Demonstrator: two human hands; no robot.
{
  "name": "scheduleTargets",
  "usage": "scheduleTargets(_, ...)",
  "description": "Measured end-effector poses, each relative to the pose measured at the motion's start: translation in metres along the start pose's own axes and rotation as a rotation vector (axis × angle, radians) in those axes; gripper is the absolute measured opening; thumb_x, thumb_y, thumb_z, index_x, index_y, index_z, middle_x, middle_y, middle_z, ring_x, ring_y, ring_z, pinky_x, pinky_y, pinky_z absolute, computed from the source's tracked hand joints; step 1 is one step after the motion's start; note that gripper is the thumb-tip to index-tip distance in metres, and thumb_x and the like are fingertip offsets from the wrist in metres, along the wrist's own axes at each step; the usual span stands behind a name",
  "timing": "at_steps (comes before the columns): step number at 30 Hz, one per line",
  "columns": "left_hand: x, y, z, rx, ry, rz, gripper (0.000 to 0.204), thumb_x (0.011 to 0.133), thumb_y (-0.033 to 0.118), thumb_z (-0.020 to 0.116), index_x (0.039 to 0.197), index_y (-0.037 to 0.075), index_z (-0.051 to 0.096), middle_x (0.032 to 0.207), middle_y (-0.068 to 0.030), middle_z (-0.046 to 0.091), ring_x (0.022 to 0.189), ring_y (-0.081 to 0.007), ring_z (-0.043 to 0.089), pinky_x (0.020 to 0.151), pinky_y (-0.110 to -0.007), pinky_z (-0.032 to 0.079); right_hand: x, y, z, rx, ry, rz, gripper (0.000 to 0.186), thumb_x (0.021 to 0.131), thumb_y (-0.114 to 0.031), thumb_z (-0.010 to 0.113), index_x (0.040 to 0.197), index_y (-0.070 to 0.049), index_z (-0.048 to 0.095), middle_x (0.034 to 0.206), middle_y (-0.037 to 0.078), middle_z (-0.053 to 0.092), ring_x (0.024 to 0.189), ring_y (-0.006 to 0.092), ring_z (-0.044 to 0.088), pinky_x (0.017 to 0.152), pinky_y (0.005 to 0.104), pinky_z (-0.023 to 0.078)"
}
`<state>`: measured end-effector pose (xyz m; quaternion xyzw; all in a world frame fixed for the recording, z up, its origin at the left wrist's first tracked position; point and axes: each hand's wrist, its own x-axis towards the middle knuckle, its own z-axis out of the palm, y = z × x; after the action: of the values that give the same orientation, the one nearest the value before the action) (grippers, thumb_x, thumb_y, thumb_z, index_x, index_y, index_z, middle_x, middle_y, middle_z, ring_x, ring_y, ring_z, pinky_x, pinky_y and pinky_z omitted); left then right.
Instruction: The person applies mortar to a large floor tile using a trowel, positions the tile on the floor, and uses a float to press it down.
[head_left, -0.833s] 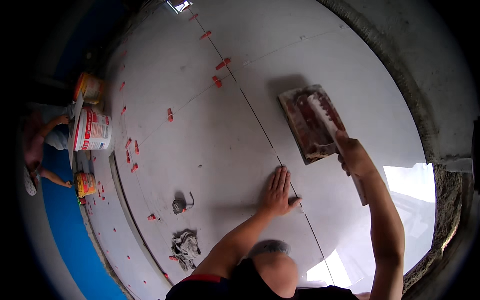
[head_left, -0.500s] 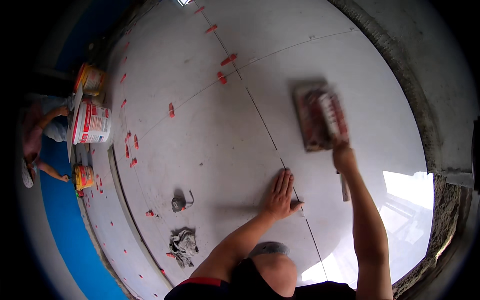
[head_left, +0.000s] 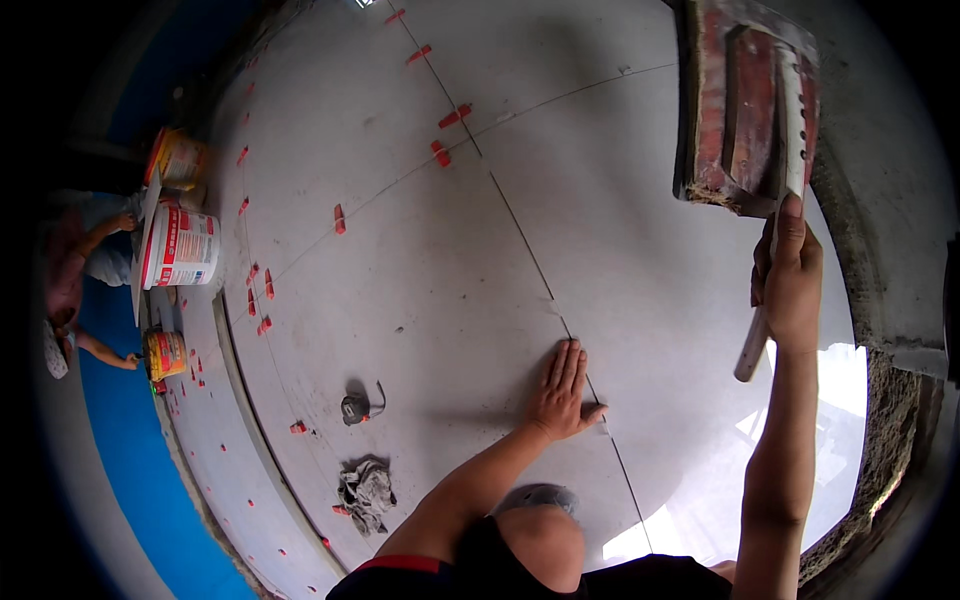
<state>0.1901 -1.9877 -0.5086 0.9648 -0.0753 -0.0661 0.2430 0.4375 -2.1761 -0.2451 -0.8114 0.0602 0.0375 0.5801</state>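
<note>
Pale glossy floor tiles (head_left: 660, 270) spread beneath me, with a thin dark joint (head_left: 522, 232) running between them. My left hand (head_left: 560, 400) lies flat beside that joint, fingers stretched out and thumb across it, holding nothing. At the right, my right hand (head_left: 793, 275) is wrapped round the pale handle of a broad wooden tile beater (head_left: 752, 110). The beater is raised above the tile near its far right edge, its worn reddish block on top and a dark layer along its side. The handle's end sticks out below my fist.
Red levelling wedges (head_left: 340, 219) stand along the joints. To the left lie a tape measure (head_left: 356, 408) and a crumpled grey rag (head_left: 368, 492). Another person (head_left: 68, 270) works at the far left by several buckets (head_left: 188, 247). A rough broken edge (head_left: 880, 450) borders the right.
My right hand has lifted the tile beater and swung it up to the right, away from the tile. The left hand stays where it was.
</note>
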Motion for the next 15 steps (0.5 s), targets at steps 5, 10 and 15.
scheduleTargets(5,0.014,0.014,0.015,-0.041,-0.034,0.026,0.102,0.089,0.062,0.055,0.15,-0.013,0.024,0.162,-0.0282,0.013,0.152,-0.0403,0.01,0.123,-0.05,0.013,0.004,0.175,0.065,-0.668,-0.079,0.011,0.065,0.105,-0.05,0.034,0.101,0.008,0.063,0.091,0.037,0.064,0.094,0.0568,0.06,0.082,0.0579,0.05)
scheduleTargets(10,0.011,0.005,0.008,-0.019,-0.026,0.019,0.103,0.087,0.061,0.058,0.149,-0.015,0.025,0.16,-0.031,0.015,0.151,-0.0431,0.012,0.123,-0.051,0.013,0.002,0.144,0.109,-0.558,-0.336,0.084,0.063,0.102,-0.052,0.04,0.095,0.006,0.063,0.077,0.028,0.067,0.071,0.0424,0.069,0.064,0.0469,0.054)
scheduleTargets(15,0.002,-0.001,0.016,-0.028,0.029,0.002,0.104,0.086,0.06,0.059,0.149,-0.015,0.024,0.16,-0.032,0.016,0.151,-0.0444,0.012,0.123,-0.052,0.012,-0.018,0.069,0.039,-0.053,-0.352,0.493,0.054,0.101,-0.057,0.044,0.079,-0.008,0.052,0.057,0.0,0.044,0.043,0.0123,0.041,0.041,0.0311,0.037)
